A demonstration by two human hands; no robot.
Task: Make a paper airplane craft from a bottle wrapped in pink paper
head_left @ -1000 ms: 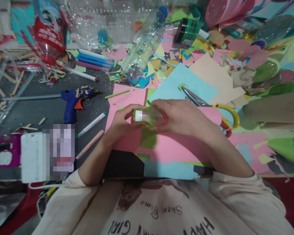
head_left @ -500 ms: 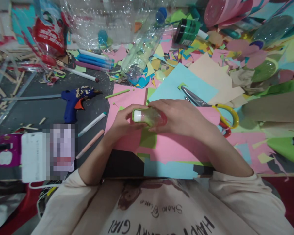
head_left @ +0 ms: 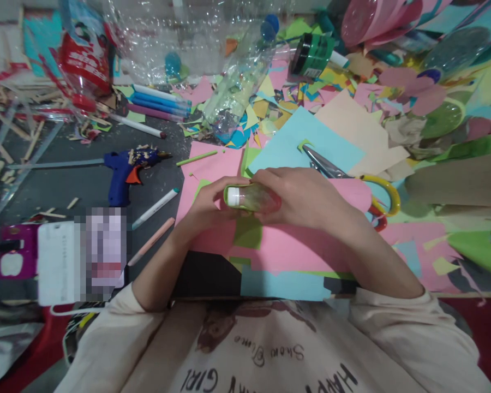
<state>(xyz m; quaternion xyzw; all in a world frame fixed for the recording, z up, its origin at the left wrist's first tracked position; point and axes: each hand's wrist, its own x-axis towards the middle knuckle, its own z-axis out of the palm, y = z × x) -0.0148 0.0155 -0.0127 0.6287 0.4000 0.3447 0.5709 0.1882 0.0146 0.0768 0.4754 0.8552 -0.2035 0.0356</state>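
Both hands meet over a pink paper sheet point(head_left: 294, 248) in front of me. My right hand point(head_left: 306, 196) is wrapped round a small clear bottle point(head_left: 251, 197) that lies sideways, its white-capped mouth pointing left. My left hand point(head_left: 207, 204) cups the bottle from below, fingers curled under its cap end. A green paper piece point(head_left: 247, 232) shows under the bottle; whether the fingers pinch it I cannot make out.
Yellow-handled scissors point(head_left: 352, 180) lie on a light blue sheet just right of the hands. A blue glue gun point(head_left: 126, 166), markers point(head_left: 155, 101) and pens lie to the left. Plastic bottles point(head_left: 233, 93), a green jar point(head_left: 313, 54) and paper scraps crowd the back. A phone point(head_left: 61, 262) lies at lower left.
The hands and bottle have barely shifted; the bottle's cap end has turned a little between the fingers.
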